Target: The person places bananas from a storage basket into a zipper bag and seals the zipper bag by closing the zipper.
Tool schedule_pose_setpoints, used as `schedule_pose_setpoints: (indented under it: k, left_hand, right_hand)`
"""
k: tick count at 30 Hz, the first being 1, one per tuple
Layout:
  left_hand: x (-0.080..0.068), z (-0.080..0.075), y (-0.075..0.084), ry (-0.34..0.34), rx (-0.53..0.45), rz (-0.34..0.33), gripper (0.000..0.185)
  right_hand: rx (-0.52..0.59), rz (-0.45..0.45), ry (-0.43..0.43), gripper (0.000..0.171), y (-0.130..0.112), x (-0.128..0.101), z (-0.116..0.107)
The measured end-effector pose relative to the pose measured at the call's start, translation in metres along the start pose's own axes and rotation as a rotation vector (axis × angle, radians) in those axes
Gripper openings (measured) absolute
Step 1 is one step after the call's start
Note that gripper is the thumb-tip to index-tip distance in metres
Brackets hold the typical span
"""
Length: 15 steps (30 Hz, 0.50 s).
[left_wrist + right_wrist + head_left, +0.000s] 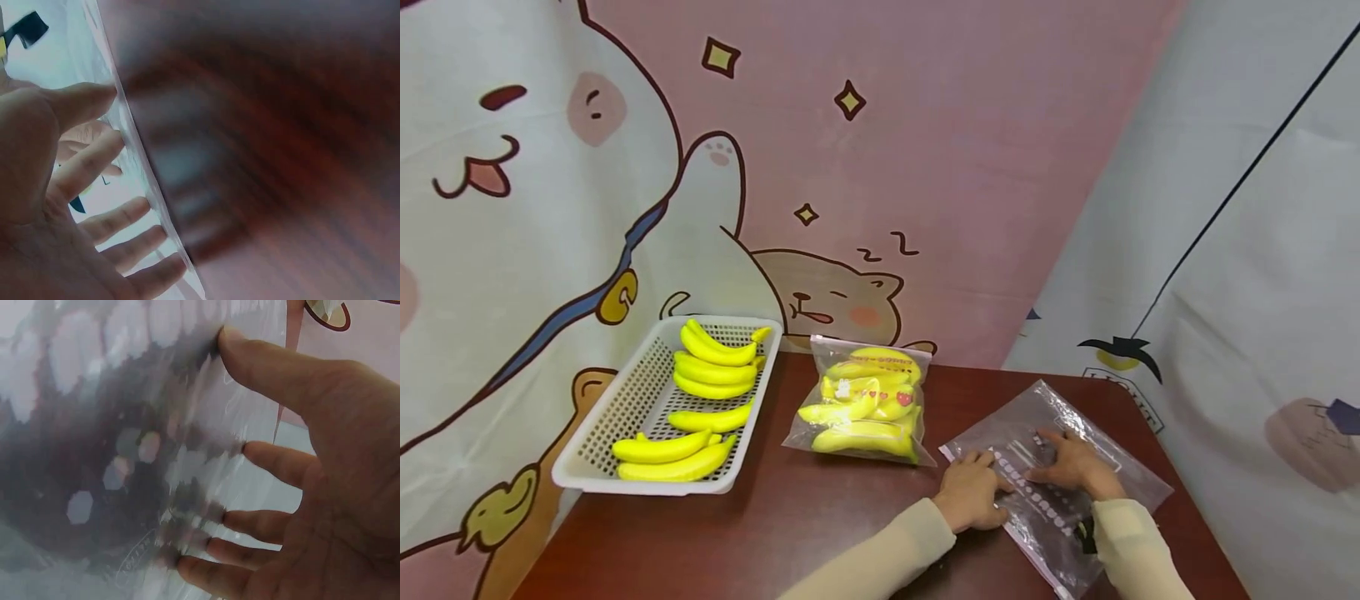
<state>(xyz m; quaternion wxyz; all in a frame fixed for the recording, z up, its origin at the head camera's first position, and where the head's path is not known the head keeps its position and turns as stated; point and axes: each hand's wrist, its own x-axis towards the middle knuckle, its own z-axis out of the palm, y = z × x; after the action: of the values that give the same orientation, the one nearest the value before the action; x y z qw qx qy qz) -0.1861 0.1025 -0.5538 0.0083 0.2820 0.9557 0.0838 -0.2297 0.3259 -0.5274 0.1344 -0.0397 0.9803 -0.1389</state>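
Observation:
An empty clear zip bag [1060,475] lies flat on the dark red table [820,517], at the right front. My left hand [973,492] rests on the bag's left edge with its fingers spread; in the left wrist view those fingertips [134,212] touch the bag's edge [144,162]. My right hand [1071,462] lies on the bag's middle, fingers straight. The right wrist view has its fingertips [250,450] pressing the shiny plastic [125,425]. A second zip bag [863,404] filled with yellow bananas sits left of the hands.
A white perforated basket [617,417] with several yellow bananas [715,367] stands at the table's back left, overhanging the edge. A cartoon-printed curtain [850,167] hangs close behind the table, and a pale one [1240,275] to the right.

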Motion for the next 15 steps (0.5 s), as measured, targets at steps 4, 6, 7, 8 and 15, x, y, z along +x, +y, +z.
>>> schedule_pose_setpoints:
  k: [4, 6, 7, 8, 15]
  left_hand:
    - [0.004, -0.006, -0.010, -0.018, -0.033, 0.019, 0.041]
    - [0.005, -0.007, -0.014, -0.032, -0.032, 0.038, 0.046]
    - [0.006, -0.008, -0.016, -0.037, -0.027, 0.045, 0.049]
    - [0.007, -0.009, -0.017, -0.044, -0.022, 0.054, 0.052]
    - [0.013, -0.011, -0.026, -0.054, -0.003, 0.105, 0.061]
  right_hand:
    - [0.015, 0.066, -0.004, 0.097, -0.009, -0.004, 0.002]
    - [0.014, 0.101, -0.001, 0.097, -0.013, -0.008, 0.004]
    - [0.009, 0.116, 0.002, 0.096, -0.015, -0.010, 0.005]
    - [0.005, 0.134, 0.005, 0.095, -0.018, -0.012, 0.006]
    - [-0.081, 0.263, 0.018, 0.097, -0.039, -0.022, 0.016]
